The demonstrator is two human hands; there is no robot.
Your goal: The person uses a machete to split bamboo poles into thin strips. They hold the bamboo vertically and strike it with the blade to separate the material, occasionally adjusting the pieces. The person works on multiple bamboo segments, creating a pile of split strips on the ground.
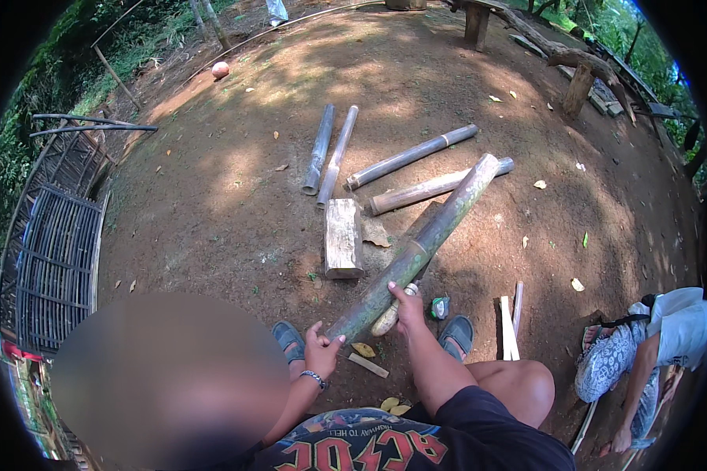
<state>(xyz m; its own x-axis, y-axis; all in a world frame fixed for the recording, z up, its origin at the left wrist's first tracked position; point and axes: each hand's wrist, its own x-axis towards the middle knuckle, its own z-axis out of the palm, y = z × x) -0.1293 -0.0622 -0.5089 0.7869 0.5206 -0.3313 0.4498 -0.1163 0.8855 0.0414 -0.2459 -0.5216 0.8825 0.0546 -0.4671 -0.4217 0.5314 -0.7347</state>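
Note:
A thick green bamboo pole [404,263] slants across in front of me, its far end raised to the upper right. My left hand [322,351] grips its near end, thumb on the edge. In my right hand [408,308] is the pale, banded handle of a machete [390,315], held along the underside of the pole; the right thumb presses on the bamboo. Most of the dark blade is hidden behind the pole. Just beyond stands a squared wood block [343,239] on the ground. A green tape measure [441,308] lies by my right foot.
Several cut bamboo lengths [412,155] lie past the block. Thin wood strips [509,328] rest to my right, near a crouching person [628,369]. A bamboo slat bench [55,267] stands left, a ball [220,70] far off. A blurred patch covers the lower left.

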